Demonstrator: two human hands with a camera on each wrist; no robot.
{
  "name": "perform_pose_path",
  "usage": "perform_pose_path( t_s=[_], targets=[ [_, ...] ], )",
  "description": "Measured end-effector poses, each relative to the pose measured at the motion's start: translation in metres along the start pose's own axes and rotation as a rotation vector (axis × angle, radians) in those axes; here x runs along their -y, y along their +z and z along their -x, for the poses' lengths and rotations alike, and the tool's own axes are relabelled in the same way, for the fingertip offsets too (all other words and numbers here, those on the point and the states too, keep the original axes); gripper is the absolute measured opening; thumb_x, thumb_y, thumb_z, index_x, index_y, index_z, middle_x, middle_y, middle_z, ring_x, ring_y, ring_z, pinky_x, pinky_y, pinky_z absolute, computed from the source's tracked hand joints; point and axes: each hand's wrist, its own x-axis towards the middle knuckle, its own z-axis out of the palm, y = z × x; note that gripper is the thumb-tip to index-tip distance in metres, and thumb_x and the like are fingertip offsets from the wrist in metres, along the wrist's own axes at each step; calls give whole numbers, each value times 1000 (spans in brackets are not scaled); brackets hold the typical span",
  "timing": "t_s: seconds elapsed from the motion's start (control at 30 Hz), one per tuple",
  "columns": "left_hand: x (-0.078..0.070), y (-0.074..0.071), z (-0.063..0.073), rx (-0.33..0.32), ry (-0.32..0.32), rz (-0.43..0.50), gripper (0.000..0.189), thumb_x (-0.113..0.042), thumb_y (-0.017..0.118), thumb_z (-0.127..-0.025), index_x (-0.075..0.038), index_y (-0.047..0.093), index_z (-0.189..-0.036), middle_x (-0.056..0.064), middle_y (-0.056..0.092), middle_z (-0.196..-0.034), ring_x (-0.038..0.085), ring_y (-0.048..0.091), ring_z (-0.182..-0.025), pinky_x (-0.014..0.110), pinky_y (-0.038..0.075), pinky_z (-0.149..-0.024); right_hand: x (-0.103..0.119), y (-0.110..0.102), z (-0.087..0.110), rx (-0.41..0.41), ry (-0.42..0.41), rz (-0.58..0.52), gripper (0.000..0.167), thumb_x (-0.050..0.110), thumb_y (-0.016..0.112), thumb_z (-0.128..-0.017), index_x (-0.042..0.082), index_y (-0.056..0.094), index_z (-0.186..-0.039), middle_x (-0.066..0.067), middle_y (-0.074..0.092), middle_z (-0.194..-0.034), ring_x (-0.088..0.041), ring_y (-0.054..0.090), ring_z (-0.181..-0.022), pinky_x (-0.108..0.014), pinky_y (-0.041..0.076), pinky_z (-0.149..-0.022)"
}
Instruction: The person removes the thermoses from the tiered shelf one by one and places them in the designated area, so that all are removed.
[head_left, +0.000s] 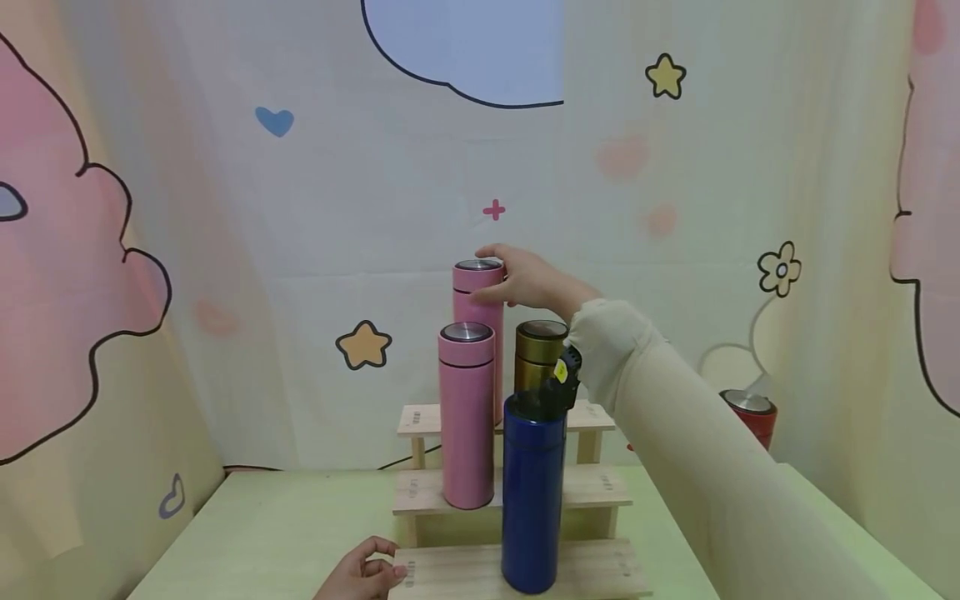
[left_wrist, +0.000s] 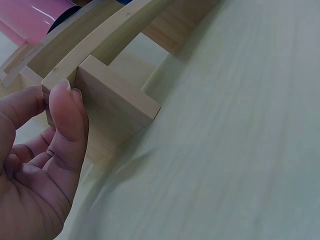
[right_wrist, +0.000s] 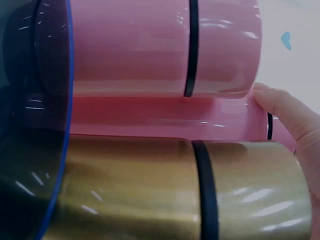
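At the back, my right hand (head_left: 528, 279) holds the upper part of a pink thermos flask (head_left: 477, 308), thumb across its front; the other fingers are partly hidden behind it. That flask stands on the top step of a wooden stepped rack (head_left: 420, 492). A second pink thermos (head_left: 467, 417) stands upright on the middle step. Behind the sleeve, a gold thermos (head_left: 536, 346) is partly hidden. The blue thermos (head_left: 532, 500) stands on the lowest step. My left hand (left_wrist: 45, 155) pinches the left end of that step between thumb and fingers.
A red thermos (head_left: 750, 412) stands at the right, partly behind the forearm. The rack sits on a pale green table (head_left: 277, 525). A printed cloth backdrop (head_left: 315, 217) hangs behind and along both sides.
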Motion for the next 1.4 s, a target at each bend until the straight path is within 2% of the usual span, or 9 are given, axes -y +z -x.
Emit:
perform_pose_path(
  t_s=[0.37, 0.53, 0.87, 1.1, 1.23, 1.4],
  targets=[
    [0, -2, -1, -2, -30, 3, 37, -17, 68, -88, 3, 49, -113, -6, 51, -66, 6, 40, -57, 19, 38, -54, 3, 2, 0, -33, 8, 26, 71, 28, 72, -87, 10, 36, -146, -14, 56, -130, -27, 58, -110, -40, 52, -93],
    [2, 0, -4, -15, -42, -16, 40, -19, 70, -88, 3, 49, -114, -5, 50, -66, 7, 41, -57, 20, 37, -54, 2, 0, 3, -48, 1, 54, 71, 28, 74, -85, 9, 38, -144, -15, 56, -131, -28, 58, -111, -40, 51, -94],
    [-1, 1, 1, -1, -10, -27, 41, -20, 69, -89, 4, 47, -114, -6, 49, -63, 6, 40, -55, 20, 37, -53, 0, -15, 9, -98, 21, 90, 72, 30, 74, -85, 9, 39, -144, -15, 58, -125, -27, 59, -106, -39, 51, -92],
    [-2, 2, 2, -2, -27, -43, 38, -19, 66, -92, 4, 46, -115, -5, 49, -64, 7, 40, -55, 20, 36, -52, -1, -30, 14, -154, 48, 73, 74, 30, 75, -84, 11, 38, -145, -14, 58, -123, -26, 56, -107, -40, 49, -94],
    [-2, 2, 3, 13, -29, -22, 37, -19, 65, -92, 3, 46, -115, -6, 51, -65, 5, 40, -54, 19, 36, -52, -1, -38, 17, -177, 58, 58, 73, 30, 74, -85, 10, 37, -146, -15, 58, -125, -27, 55, -110, -42, 47, -98],
    [-3, 2, 3, 54, -21, 55, 36, -16, 65, -91, 2, 45, -115, -6, 59, -73, 3, 40, -53, 17, 36, -51, -2, -49, 22, -199, 70, 51, 73, 28, 72, -87, 8, 36, -146, -16, 56, -127, -28, 54, -112, -43, 46, -102]
  ],
)
